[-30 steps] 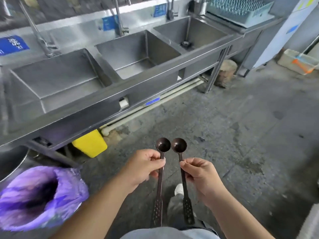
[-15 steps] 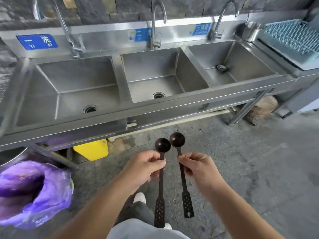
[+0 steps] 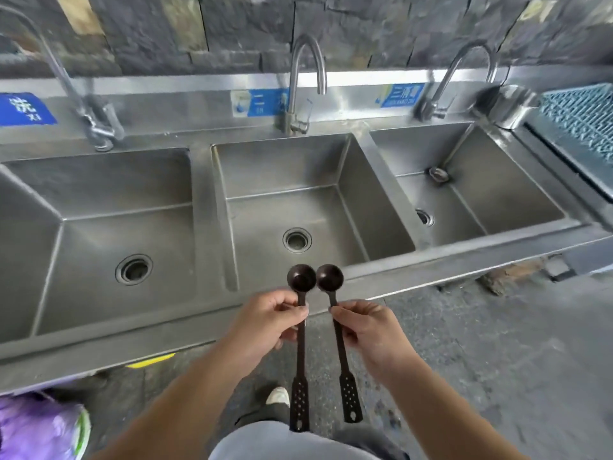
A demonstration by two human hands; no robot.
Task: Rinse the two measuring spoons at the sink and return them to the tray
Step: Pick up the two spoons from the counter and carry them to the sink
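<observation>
Arriving at a three-basin steel sink (image 3: pixel 212 330), with the rinse judged not yet begun: no water visible from any tap, both spoons apparently dry. Held upright side by side, two dark long-handled measuring spoons, bowls nearly touching just over the front rim of the middle basin (image 3: pixel 348 180). Pinching the left spoon (image 3: pixel 301 330) high on its handle, just below the bowl: left hand (image 3: pixel 265 322), thumb and curled fingers closed round the stem. Gripping the right spoon (image 3: pixel 339 333) the same way: right hand (image 3: pixel 368 330), fingers curled on the stem. Hanging free below both hands, the perforated handle ends. Standing directly ahead behind the middle basin, a gooseneck tap (image 3: pixel 306 61) with its lever at the base. Likely next: freeing one hand, or passing both spoons to one hand, to open that tap, then bringing the bowls under the spout. No tray clearly in view.
</observation>
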